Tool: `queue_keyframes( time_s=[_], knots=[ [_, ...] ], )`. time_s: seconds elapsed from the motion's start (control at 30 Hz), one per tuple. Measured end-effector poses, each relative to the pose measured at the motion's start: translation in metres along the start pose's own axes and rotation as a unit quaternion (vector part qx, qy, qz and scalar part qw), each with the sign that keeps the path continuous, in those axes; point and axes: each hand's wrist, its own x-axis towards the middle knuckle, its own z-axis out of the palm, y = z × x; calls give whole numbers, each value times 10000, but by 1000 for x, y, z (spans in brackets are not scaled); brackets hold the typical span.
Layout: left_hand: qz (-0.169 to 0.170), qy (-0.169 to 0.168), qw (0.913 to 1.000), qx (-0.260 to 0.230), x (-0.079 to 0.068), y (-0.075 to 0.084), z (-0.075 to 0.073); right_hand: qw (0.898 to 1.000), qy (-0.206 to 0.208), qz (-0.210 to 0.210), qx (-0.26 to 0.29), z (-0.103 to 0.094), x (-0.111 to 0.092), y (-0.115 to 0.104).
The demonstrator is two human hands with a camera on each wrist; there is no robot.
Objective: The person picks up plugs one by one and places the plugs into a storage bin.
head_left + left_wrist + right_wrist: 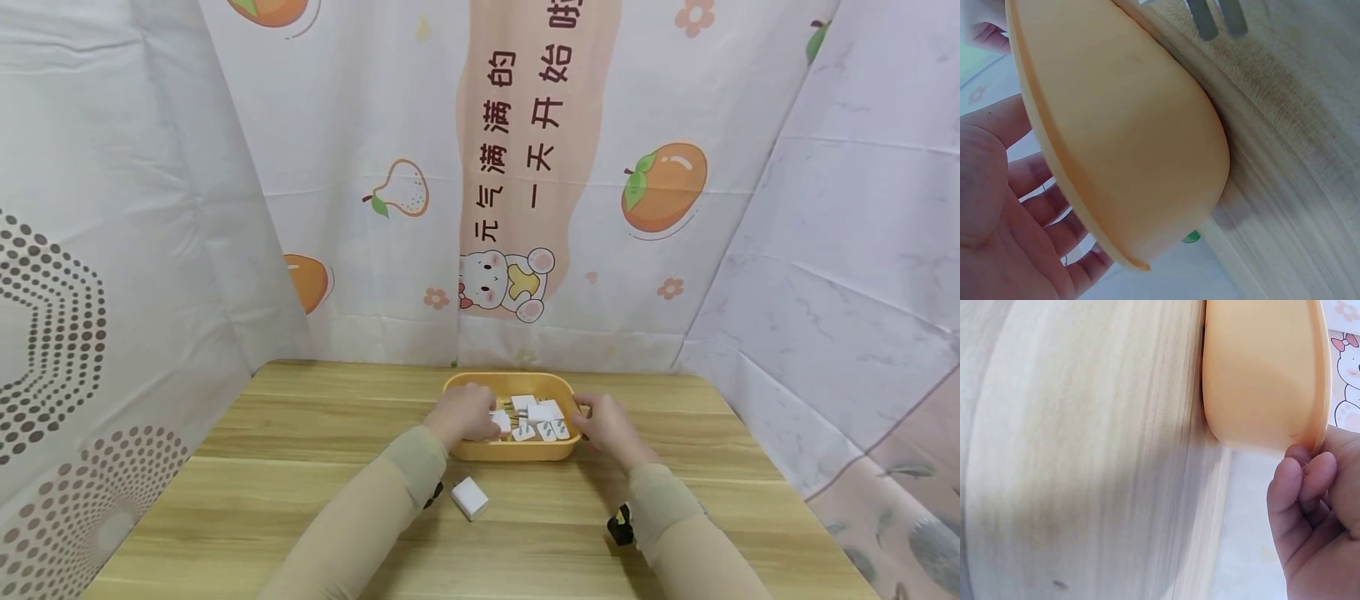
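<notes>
An orange plastic basket [517,451] stands on the table with several white plug-in chargers [542,413] in it, metal prongs showing on some. My left hand [463,412] reaches over the basket's left end, beside a white charger [501,422]. In the left wrist view, the fingers [1041,169] pass behind the rim, which hides their tips, so their grip cannot be made out. With thumb and fingers my right hand [1316,512] pinches the rim at the basket's right end. A single white charger [470,497] lies on the table in front of the basket.
The wooden table [300,483] reaches back to a printed curtain [375,275], with more cloth hanging at left and right. Metal prongs [1216,19] poke into the top of the left wrist view. A black strap piece [621,527] sits at my right wrist.
</notes>
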Motion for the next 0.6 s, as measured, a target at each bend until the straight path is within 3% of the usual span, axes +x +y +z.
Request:
queue_keyframes(
  time_s=[0.3,0.6],
  knots=[
    [6,3,10000,-23,-14,0,-20,9998,3,123,160,1,0,0],
    [440,210,9987,164,-33,-9,-34,9999,44,98,74,1,-1,0]
  ],
)
